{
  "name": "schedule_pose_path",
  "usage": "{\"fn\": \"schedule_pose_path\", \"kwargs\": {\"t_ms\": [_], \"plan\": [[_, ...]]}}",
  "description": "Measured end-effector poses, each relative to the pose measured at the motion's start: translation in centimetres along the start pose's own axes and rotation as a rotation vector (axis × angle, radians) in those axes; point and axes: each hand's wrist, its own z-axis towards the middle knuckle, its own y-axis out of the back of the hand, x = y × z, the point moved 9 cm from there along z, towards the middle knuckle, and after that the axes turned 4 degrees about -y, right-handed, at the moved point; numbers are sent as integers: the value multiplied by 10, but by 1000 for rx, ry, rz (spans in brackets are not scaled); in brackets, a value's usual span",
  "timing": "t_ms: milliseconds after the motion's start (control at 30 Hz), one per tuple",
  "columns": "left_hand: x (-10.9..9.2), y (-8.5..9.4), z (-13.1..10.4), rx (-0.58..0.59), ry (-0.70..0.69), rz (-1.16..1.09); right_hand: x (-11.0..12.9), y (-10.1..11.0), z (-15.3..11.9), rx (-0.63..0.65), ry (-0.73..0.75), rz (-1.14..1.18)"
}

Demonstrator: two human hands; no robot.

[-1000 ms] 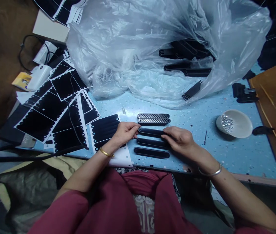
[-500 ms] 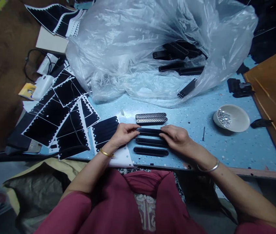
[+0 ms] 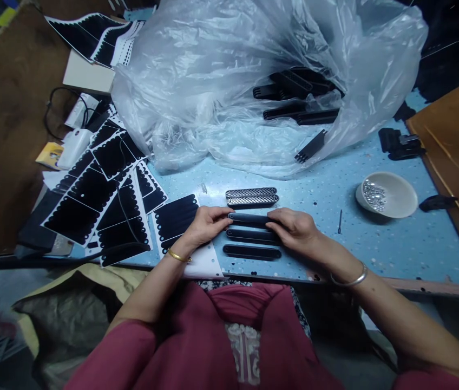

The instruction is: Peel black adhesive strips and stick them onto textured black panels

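Between my two hands lies a long black strip [image 3: 249, 219] with rounded ends and a small hole at its left end. My left hand [image 3: 209, 223] pinches the left end between thumb and fingers. On the right end, my right hand [image 3: 294, 226] has its thumb and fingers closed. Whether the strip is one piece or a thin layer over a bar cannot be made out. Nearer to me are two similar black bars [image 3: 252, 252], parallel to it. Just beyond it sit two bars with a silvery crosshatched face [image 3: 251, 197], side by side.
Sheets of black scalloped-edge strips [image 3: 87, 200] overlap on the left. A large clear plastic bag [image 3: 213, 70] holding several black slotted parts [image 3: 294, 89] fills the back. To the right are a white bowl [image 3: 404, 197] of small shiny metal pieces, a thin dark pin [image 3: 340, 222] and black clips [image 3: 400, 143].
Both hands keep their pinch on the ends of the black strip. Its upper face looks slightly paler now. The whole view has shifted a little.
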Motion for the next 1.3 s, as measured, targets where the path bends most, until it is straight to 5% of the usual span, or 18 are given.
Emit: {"fn": "schedule_pose_path", "kwargs": {"t_ms": [867, 1300], "plan": [[5, -2, 0, -10, -3, 5, 2, 0, -2, -17, 46, -19], [7, -4, 1, 1, -71, 23, 28, 14, 1, -69, 87, -105]]}}
